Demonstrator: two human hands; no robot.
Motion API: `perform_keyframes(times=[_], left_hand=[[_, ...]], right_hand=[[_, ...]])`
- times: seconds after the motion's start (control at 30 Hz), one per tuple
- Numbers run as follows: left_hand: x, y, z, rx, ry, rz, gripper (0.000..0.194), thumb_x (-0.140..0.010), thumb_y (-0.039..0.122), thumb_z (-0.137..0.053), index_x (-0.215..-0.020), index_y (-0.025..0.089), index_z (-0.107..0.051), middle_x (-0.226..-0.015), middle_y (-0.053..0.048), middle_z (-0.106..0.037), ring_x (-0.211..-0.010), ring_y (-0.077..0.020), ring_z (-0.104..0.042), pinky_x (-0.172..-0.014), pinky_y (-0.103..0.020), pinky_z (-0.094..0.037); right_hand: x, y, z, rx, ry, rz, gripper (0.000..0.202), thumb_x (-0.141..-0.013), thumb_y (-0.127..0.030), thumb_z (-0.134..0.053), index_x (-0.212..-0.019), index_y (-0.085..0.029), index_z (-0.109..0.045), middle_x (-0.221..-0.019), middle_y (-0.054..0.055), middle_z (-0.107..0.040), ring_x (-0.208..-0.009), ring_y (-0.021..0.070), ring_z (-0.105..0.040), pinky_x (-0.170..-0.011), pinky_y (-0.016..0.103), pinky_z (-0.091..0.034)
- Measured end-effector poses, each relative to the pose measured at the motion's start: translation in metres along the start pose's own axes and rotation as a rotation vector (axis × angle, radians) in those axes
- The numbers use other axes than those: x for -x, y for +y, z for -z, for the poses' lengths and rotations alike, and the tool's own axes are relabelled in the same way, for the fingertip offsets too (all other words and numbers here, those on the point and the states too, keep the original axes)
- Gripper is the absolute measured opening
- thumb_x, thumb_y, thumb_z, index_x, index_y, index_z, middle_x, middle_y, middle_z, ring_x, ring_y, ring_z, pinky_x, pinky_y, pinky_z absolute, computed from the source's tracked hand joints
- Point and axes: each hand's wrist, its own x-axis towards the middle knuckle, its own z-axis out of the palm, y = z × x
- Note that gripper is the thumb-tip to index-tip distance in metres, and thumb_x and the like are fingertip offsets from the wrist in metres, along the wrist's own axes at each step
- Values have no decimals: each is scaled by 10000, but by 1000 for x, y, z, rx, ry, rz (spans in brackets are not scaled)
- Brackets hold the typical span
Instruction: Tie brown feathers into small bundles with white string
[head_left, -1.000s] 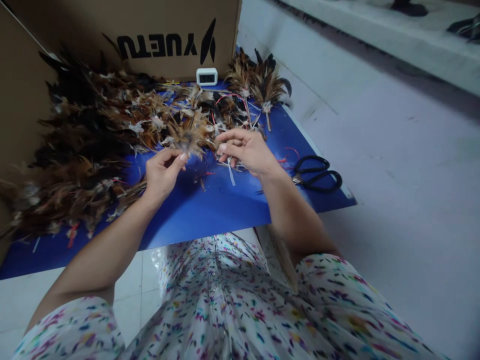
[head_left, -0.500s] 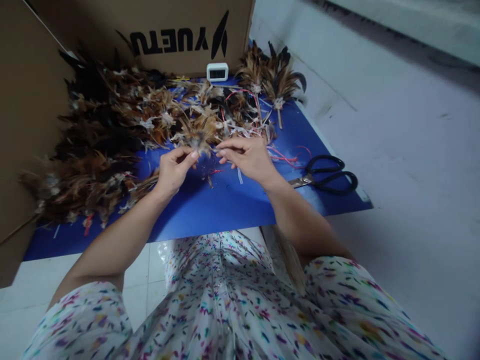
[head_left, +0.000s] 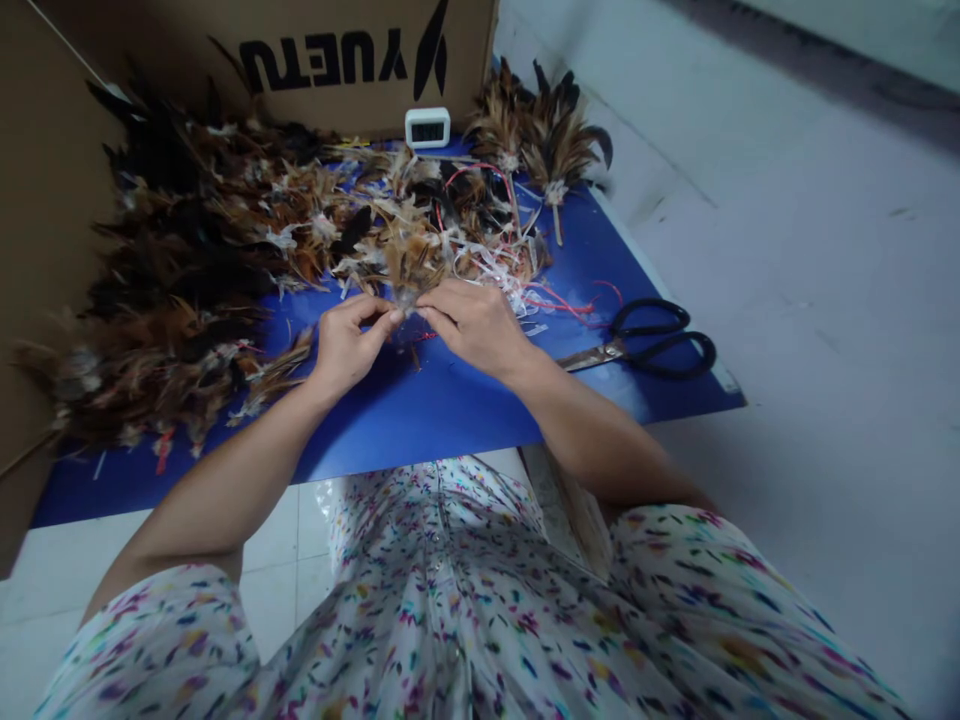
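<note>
Nearly touching, left hand (head_left: pixel 349 342) and right hand (head_left: pixel 476 325) angle inward, fingers (head_left: pixel 385 325) pinching a tawny feather bunch (head_left: pixel 410 258), tips splayed, base greyish, downy.

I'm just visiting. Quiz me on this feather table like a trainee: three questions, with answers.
1. What is at the fingertips of the left hand and right hand?
2. True or false: the black-handled metal scissors lie left of both hands.
3. The white rectangular dark-screened device stands nearest: A) the scissors; B) the brown cardboard box; C) the right hand?

Key: 1. The base of a brown feather tuft. 2. False; right of both. 3. B.
</note>
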Motion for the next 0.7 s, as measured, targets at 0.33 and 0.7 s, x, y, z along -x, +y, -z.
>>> perform_keyframes(times=[0.33, 0.7], left_hand=[[2, -4, -4, -69, 17, -81, 270, -856, 426, -674, -708, 201, -694, -675, -22, -663, -672, -163, -604, -675, -288, -457], [4, -5, -4, -180, 1, -153, 193, -875, 314, -652, -735, 186, -688, -711, -34, -686, -693, -160, -614, -681, -272, -458]], right_hand=[[1, -8, 4, 133, -86, 2, 286, -1008, -252, -443, -1023, -178, -719, -983, 84, -717, -928, 209, -642, -820, 318, -441], [1, -7, 0, 197, -79, 39, 252, -1008, -237, -455, -984, -169, -697, -933, 73, -696, -857, 195, -620, -749, 305, -399]])
